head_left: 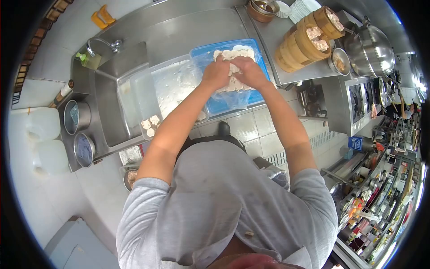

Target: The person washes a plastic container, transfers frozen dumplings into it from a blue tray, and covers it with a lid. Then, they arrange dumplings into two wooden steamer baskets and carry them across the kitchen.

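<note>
Both hands are over a blue tray (200,52) lined with clear plastic, which holds rows of pale, round dough pieces (228,54). My left hand (217,72) is on the left side of the pieces, its fingers curled down among them. Close beside it, my right hand (249,71) reaches in from the right, with fingers bent over the same pieces. What the fingertips touch is too small to make out. Left of the blue tray lies a clear container (168,83) dusted with white flour. Another clear container (142,96) holds several pale pieces at its near end.
A sink (117,112) with a faucet (103,42) is on the left, metal bowls (83,150) beyond it. Bamboo steamers (293,53) with filled pieces, a small bowl (339,62), stacked plates (304,10) and a large steel pot (371,49) occupy the right counter.
</note>
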### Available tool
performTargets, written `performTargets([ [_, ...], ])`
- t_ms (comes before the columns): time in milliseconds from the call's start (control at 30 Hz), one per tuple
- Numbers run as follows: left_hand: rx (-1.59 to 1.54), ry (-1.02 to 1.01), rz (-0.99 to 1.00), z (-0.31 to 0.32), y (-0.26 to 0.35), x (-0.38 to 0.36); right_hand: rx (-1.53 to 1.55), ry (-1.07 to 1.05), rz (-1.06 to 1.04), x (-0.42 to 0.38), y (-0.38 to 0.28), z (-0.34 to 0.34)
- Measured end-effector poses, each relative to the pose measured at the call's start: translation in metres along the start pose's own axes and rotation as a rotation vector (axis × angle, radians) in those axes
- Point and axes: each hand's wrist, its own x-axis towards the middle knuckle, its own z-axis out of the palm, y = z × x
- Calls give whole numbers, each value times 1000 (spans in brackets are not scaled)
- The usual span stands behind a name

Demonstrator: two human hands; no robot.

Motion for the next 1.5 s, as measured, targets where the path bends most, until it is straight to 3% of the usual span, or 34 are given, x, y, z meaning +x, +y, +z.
performTargets([
  [133,-63,-14,42,-6,-4,1,157,-40,36,-1,-2,-14],
  [233,-296,-191,154,-52,-4,-24,396,-166,165,-6,-30,-42],
  [333,-484,-376,57,-90,-1,-50,629,-422,315,-5,-56,-64],
  [433,-730,-449,2,-97,-19,-68,836,-501,301,4,-66,-62],
  [600,-1092,-524,-35,-118,-45,-97,1323,-471,316,11,-60,-28],
  [633,-1041,-458,-52,-124,-54,-104,1382,-466,337,13,-62,-22],
  [700,-940,-329,-105,-135,-74,-125,1281,-341,346,17,-73,-4],
  [767,-565,-120,-203,-139,-98,-151,1118,-237,332,19,-99,9],
  [800,-380,-69,-222,-135,-114,-160,770,-265,326,23,-129,-3],
  [833,-198,-23,-235,-126,-126,-170,652,-228,176,23,-135,19],
  [900,-115,-27,-190,-99,-145,-183,399,-133,-124,25,-139,71],
  [1000,34,-105,-202,-56,-167,-194,264,-227,-120,33,-161,117],
  [1100,245,-198,-231,-52,-163,-202,184,-365,-79,40,-166,163],
  [1333,78,-162,-215,-69,-161,-209,241,-510,-57,26,-161,177],
  [1400,-18,-22,-152,-75,-155,-202,298,-264,-37,18,-163,148],
  [1467,-363,-12,-177,-93,-129,-182,351,1,29,5,-149,121],
  [1500,-535,-10,-189,-97,-114,-171,453,51,260,1,-150,83],
])
